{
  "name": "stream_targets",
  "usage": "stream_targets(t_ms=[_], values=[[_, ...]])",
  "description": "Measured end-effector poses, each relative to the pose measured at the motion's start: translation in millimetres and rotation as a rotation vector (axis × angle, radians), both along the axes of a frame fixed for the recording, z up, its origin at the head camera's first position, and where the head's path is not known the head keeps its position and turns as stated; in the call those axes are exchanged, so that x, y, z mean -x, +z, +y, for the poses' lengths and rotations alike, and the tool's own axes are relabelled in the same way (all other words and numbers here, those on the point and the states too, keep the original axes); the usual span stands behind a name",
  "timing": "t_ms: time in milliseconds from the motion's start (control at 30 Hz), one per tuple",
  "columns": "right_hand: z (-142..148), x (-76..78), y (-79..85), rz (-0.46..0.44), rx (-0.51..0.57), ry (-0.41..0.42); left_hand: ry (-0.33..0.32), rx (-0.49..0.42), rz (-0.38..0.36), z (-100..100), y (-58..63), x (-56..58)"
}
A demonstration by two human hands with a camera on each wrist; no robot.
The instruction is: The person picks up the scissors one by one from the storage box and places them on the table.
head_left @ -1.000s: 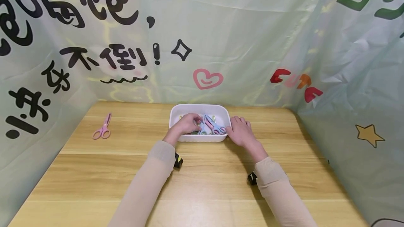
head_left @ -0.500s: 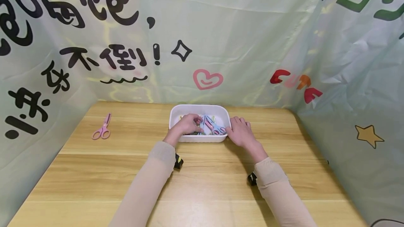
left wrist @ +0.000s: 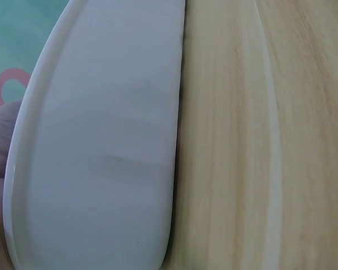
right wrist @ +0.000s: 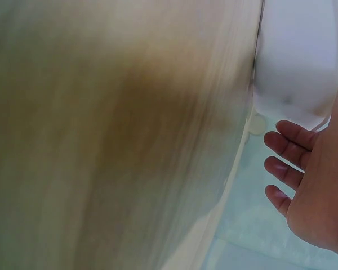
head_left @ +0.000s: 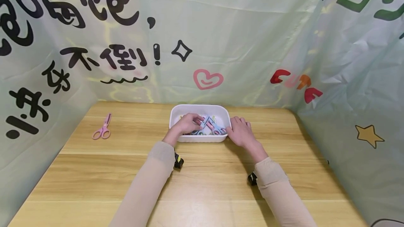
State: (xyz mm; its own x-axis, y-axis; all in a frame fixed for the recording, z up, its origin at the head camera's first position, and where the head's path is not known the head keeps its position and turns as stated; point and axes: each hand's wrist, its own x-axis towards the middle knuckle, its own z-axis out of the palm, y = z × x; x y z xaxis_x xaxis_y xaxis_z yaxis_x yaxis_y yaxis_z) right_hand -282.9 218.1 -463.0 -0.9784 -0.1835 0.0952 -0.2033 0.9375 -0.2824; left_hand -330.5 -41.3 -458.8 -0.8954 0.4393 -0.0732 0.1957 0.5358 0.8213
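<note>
A white plastic bin [head_left: 199, 138] stands at the far middle of the table, with several small scissors in it. My left hand [head_left: 187, 123] reaches over its near-left rim. Its thumb and fingers pinch a pair of light blue scissors [head_left: 204, 123], partly hidden by the hand. Beside these lies another pair of blue scissors [head_left: 217, 129]. My right hand [head_left: 241, 131] holds the bin's right end, thumb at the rim and fingers outside. In the left wrist view the bin's wall [left wrist: 107, 140] hides most of the left hand. The right wrist view shows the right fingers beside the bin [right wrist: 298, 62].
A pair of pink scissors [head_left: 103, 127] lies alone at the table's far left. The wooden table [head_left: 202, 181] meets a printed cloth backdrop [head_left: 246, 45] at the back and both sides. Each wrist wears a small black camera.
The light blue scissors at my left fingers have turned, and their handles now show nearer the bin's front wall. My left hand has hardly shifted; my right hand stays on the bin.
</note>
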Motion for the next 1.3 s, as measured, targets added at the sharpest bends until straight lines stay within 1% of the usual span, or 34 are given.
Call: stream_targets(t_ms=[233, 400, 633, 800, 1100, 1300], values=[[0.2, 0.5, 0.3, -0.007, -0.004, -0.005, -0.016, -0.006, 0.018, -0.8, -0.5, -0.1], [-0.1, 0.3, -0.3, -0.012, -0.001, -0.004, 0.007, -0.022, 0.034, -1.2, -1.0, -0.4], [0.4, 1.8, -1.7, -0.002, 0.000, -0.006, 0.054, -0.130, 0.033, -1.3, 3.3, 0.3], [0.3, 1.6, -1.7, -0.006, 0.004, -0.007, 0.088, -0.186, 0.033, -3.0, 5.3, 2.1], [0.7, 1.2, -1.7, -0.008, 0.006, -0.003, 0.158, -0.303, 0.012, -11.4, 25.6, -4.9], [0.4, 0.3, -0.4, -0.006, 0.010, -0.002, 0.204, -0.352, 0.047, -22.3, 38.4, -12.9]])
